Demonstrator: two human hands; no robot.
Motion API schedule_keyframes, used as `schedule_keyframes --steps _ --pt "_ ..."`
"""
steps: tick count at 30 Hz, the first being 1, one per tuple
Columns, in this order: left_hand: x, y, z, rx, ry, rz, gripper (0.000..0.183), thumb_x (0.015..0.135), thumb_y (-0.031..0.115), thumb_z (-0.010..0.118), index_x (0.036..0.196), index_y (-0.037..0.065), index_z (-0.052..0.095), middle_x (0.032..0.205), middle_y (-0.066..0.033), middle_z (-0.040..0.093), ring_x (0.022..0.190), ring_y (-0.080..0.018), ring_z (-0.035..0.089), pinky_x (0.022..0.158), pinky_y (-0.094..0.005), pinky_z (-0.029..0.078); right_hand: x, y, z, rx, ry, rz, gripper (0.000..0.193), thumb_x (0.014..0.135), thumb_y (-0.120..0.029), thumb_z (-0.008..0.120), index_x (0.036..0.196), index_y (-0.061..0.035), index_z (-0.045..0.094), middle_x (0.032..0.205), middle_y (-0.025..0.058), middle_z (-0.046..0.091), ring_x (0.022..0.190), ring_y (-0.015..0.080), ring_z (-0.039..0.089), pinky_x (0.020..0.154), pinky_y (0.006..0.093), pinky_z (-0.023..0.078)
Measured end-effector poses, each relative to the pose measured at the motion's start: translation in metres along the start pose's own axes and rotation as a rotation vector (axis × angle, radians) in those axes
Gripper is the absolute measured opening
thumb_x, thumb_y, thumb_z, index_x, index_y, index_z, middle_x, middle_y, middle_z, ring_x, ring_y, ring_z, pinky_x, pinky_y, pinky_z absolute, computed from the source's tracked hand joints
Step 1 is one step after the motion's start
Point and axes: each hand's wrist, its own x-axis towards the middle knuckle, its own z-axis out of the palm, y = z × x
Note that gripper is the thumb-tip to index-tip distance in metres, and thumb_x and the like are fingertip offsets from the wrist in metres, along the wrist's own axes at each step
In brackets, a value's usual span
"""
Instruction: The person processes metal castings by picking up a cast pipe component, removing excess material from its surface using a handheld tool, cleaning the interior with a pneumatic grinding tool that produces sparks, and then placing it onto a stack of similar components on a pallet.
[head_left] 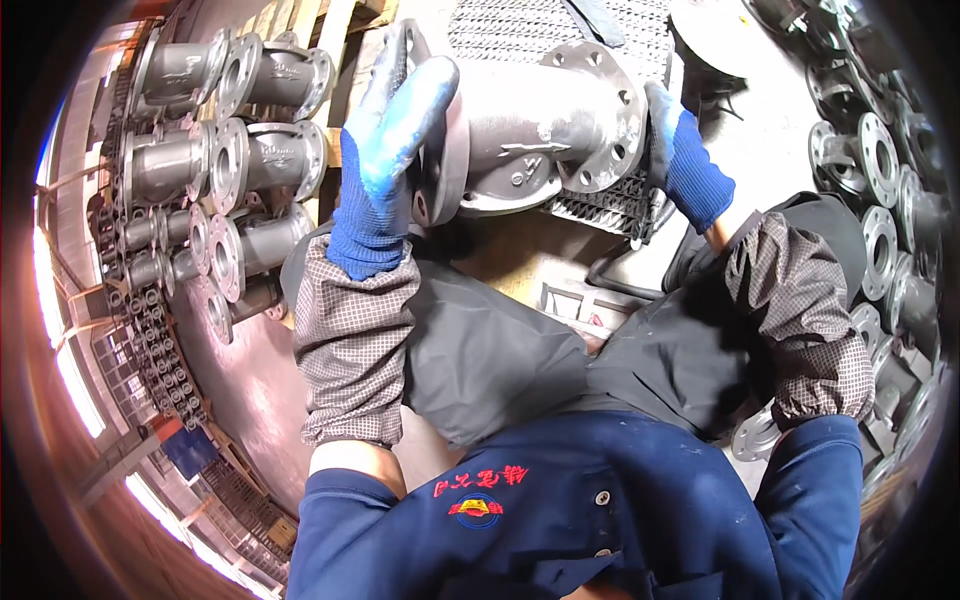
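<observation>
Crowding the left side, grey flanged castings are lying in stacks beside wooden slats. Next, the gloved left hand is pressing against the near-left flange, its thumb spreading from the fingers; whether it is gripping, I cannot tell. Between both hands, the grey pipe body is lying sideways over a ridged grey mat, in front of the person's knees. The gloved right hand is meeting the right flange's edge, its grip also unclear. Farther right, more castings are standing in rows.
</observation>
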Motion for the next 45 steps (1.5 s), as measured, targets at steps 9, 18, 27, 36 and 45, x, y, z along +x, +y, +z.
schedule_keyframes --steps 9,18,27,36,45 --pt "0.018 0.007 0.015 -0.119 -0.020 -0.433 0.089 0.083 0.031 0.070 0.148 -0.004 0.020 0.141 -0.0219 0.042 0.129 -0.0265 0.043 0.105 -0.0310 0.033 0.015 -0.032 -0.012 -0.765 0.067 -0.533 0.028 0.096 -0.027 0.044 0.102 -0.0028 0.057 0.094 0.0101 0.064 0.080 0.0226 0.062 0.071 0.0356 0.053" --pt "-0.012 -0.029 0.016 -0.345 0.162 -0.546 0.040 0.091 0.021 0.060 0.122 -0.003 0.053 0.102 -0.0081 0.061 0.088 -0.0176 0.058 0.080 -0.0276 0.046 0.001 -0.001 0.007 -0.759 0.174 -0.580 0.038 0.101 -0.024 0.039 0.117 0.0067 0.053 0.094 0.0271 0.063 0.088 0.0332 0.063 0.077 0.0405 0.050" --pt "-0.024 -0.033 0.003 -0.771 0.272 -0.918 0.042 0.096 0.031 0.044 0.125 0.002 0.053 0.118 -0.0105 0.059 0.109 -0.0211 0.056 0.097 -0.0370 0.044 -0.038 -0.033 0.048 -0.938 -0.082 -0.420 0.041 0.096 -0.012 0.043 0.132 0.0078 0.042 0.111 0.0229 0.060 0.100 0.0244 0.062 0.086 0.0317 0.050" --pt "-0.021 -0.037 0.009 -1.238 0.290 -1.062 0.034 0.097 0.029 0.046 0.119 0.004 0.054 0.106 -0.0084 0.060 0.098 -0.0209 0.060 0.086 -0.0324 0.050 -0.047 -0.036 0.029 -1.216 -0.222 -0.984 0.047 0.093 -0.008 0.049 0.138 0.0032 0.037 0.097 0.0212 0.064 0.084 0.0260 0.066 0.072 0.0363 0.052" --pt "-0.016 -0.041 0.039 -1.115 0.155 -0.986 0.043 0.099 0.033 0.043 0.128 0.002 0.050 0.122 -0.0118 0.058 0.112 -0.0212 0.057 0.099 -0.0341 0.044 -0.039 -0.066 -0.027 -0.592 0.322 -0.403 0.041 0.097 -0.037 0.053 0.095 0.0011 0.067 0.072 0.0038 0.065 0.065 0.0094 0.060 0.061 0.0254 0.048"
